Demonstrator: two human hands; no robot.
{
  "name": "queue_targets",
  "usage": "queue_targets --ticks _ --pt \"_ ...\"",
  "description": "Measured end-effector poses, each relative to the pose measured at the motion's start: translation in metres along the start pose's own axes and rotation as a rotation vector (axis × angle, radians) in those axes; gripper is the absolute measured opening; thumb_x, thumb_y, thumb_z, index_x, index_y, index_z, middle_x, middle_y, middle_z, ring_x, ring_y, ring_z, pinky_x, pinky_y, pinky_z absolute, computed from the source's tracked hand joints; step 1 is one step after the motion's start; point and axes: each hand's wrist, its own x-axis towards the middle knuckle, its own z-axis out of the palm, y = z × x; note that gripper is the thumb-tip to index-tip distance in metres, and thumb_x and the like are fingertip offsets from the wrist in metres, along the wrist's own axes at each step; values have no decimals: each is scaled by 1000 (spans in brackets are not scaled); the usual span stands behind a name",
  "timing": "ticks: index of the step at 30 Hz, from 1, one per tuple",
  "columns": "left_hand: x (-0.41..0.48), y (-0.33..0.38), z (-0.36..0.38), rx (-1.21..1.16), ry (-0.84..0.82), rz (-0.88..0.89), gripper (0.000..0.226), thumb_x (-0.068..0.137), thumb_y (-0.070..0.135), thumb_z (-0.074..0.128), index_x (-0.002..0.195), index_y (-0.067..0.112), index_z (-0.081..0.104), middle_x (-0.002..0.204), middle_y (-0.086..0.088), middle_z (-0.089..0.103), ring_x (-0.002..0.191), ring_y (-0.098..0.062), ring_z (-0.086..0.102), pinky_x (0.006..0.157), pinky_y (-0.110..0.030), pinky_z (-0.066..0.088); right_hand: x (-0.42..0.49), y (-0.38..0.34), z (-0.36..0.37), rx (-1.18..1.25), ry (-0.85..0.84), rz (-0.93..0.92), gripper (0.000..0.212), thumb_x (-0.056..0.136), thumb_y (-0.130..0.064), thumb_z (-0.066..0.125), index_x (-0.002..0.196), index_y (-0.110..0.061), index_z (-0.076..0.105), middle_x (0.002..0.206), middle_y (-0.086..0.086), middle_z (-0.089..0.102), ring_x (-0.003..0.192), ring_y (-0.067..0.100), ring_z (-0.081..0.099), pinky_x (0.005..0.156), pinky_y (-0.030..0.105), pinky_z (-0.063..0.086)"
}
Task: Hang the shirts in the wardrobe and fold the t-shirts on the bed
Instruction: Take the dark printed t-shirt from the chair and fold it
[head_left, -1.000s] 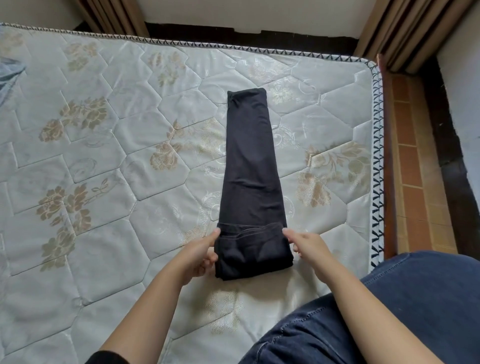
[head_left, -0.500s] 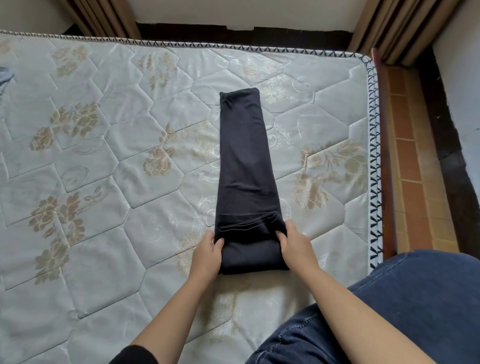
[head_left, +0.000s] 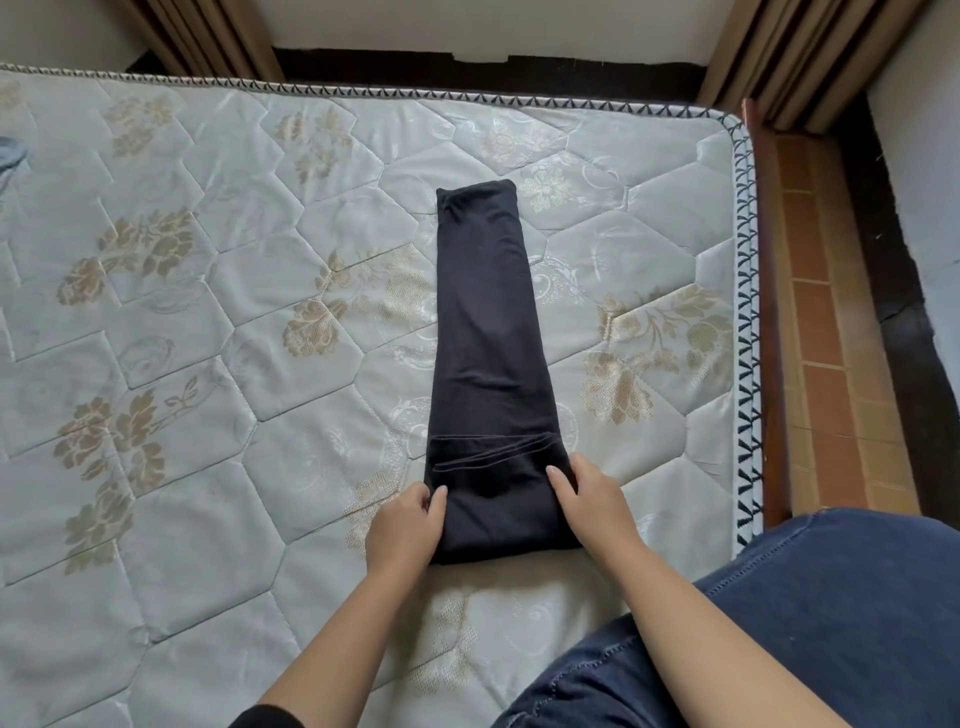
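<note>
A dark t-shirt (head_left: 485, 332), already folded into a long narrow strip, is lying on the mattress (head_left: 208, 364), stretching straight away from the hands. Its near end is doubled over into a thick roll, and that roll is sitting between the two hands. The left hand (head_left: 408, 525) is curling around the roll's left edge, thumb on top, fingers tucked beside and seemingly under the cloth. The right hand (head_left: 589, 499) is gripping the right edge the same way, fingers partly closed over the fold, so both hands are pinching the same bundle from opposite sides.

The risk, as I judge it, is lying in uneven pressure: if one hand is pushing ahead of the other, the roll is going to skew and the strip's edges, already wider near the hands than at the far end, are going to slip out at the sides. The soft, quilted mattress is giving under the hands, which could loosen the layers. A denim-clad knee (head_left: 831, 597) is resting just right of the right hand.
</note>
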Motion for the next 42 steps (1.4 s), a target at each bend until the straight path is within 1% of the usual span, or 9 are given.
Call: queue_targets --ticks 6,10,13,16,25,29,35,38,42 --pt "-7 12 4 111 164 2 24 98 33 38 89 12 47 85 -10 65 79 -32 60 64 -34 43 -3 -1 1 -60 59 28 16 96 -27 49 95 -11 48 86 5 56 85 32 55 71 37 39" --pt "-13 11 23 155 462 458 28 76 24 41 101 11 46 103 -16 63 99 -32 55 81 -44 42 -2 -8 15 -311 470 -516 33 78 -20 44 109 -9 47 112 9 51 100 29 51 85 38 39" --pt "-14 12 44 223 306 729 49 74 19 39 120 5 45 140 -14 39 144 -18 16 107 -37 19 -6 -2 42 -552 259 -742 58 72 -25 39 128 -11 42 142 7 41 137 23 28 105 39 20" --pt "-8 6 55 342 136 727 56 81 28 37 135 12 38 159 4 0 145 -8 -3 109 -42 11 -1 23 46 -674 95 -692 78 77 -40 38 149 -19 18 159 -7 -1 146 11 -4 110 46 17" --pt "-6 -14 30 460 58 468 64 86 47 32 140 15 33 158 5 -6 143 -22 14 86 -60 45 0 22 24 -755 87 -500 77 76 -59 34 138 -14 36 146 -2 38 143 20 14 89 51 47" --pt "-12 -19 24 483 118 629 62 81 34 35 136 7 35 159 -4 -5 146 -22 -1 108 -52 18 -9 21 16 -816 85 -578 96 63 -67 47 135 -5 38 143 9 44 132 24 30 92 51 46" --pt "-27 -9 33 468 -33 754 70 66 36 39 131 9 40 141 -11 48 132 -22 33 88 -52 49 -17 15 25 -851 -47 -683 95 27 -40 87 114 -6 68 126 10 61 117 22 58 84 50 51" --pt "-28 -7 34 530 -41 727 83 56 43 43 131 7 43 138 -14 51 130 -27 42 86 -52 49 -14 12 29 -849 42 -737 49 68 -25 57 112 -8 69 123 8 64 121 21 48 78 48 54" --pt "-25 5 37 643 -40 727 57 66 21 55 120 3 51 120 -17 63 104 -34 65 70 -44 56 -12 10 23 -824 42 -670 49 74 -13 32 121 -7 43 124 6 63 117 19 56 78 42 55"
